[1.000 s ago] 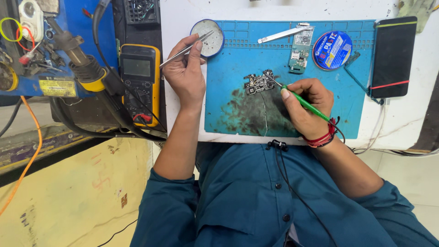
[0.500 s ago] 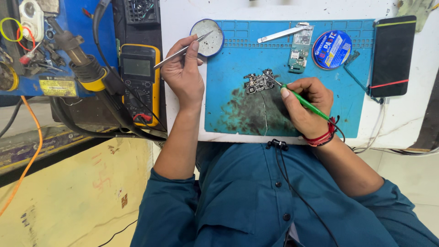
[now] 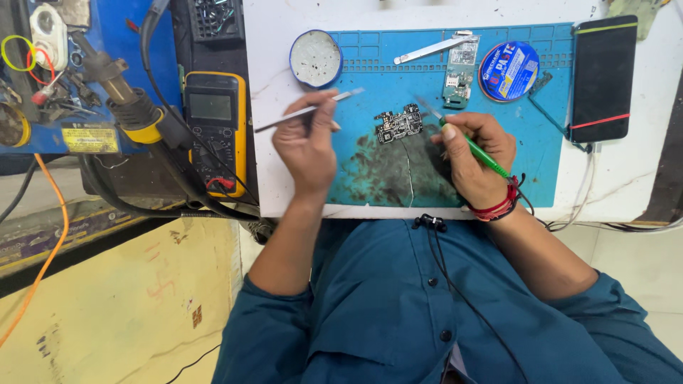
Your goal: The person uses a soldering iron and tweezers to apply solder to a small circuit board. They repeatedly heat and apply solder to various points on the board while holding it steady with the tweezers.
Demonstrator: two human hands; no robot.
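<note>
A small dark circuit board [image 3: 398, 124] lies on the blue work mat [image 3: 541, 149]. My left hand [image 3: 307, 146] grips metal tweezers [image 3: 309, 109] at the mat's left edge, their tip pointing toward a round blue tin [image 3: 316, 58]. My right hand [image 3: 475, 158] holds a green-handled tool [image 3: 469, 144] like a pen, its metal tip close to the board's right side. A red band sits on my right wrist.
A yellow multimeter [image 3: 215, 126] lies left of the white table. A round blue paste tin [image 3: 508, 70], a green board [image 3: 461, 71] and a metal strip [image 3: 432, 50] lie on the mat's far side. A black phone [image 3: 602, 78] sits at right. A hot-air handle [image 3: 117, 89] and cables lie left.
My left hand has moved right, toward the mat, carrying the tweezers. My right hand and the green tool stay near the board.
</note>
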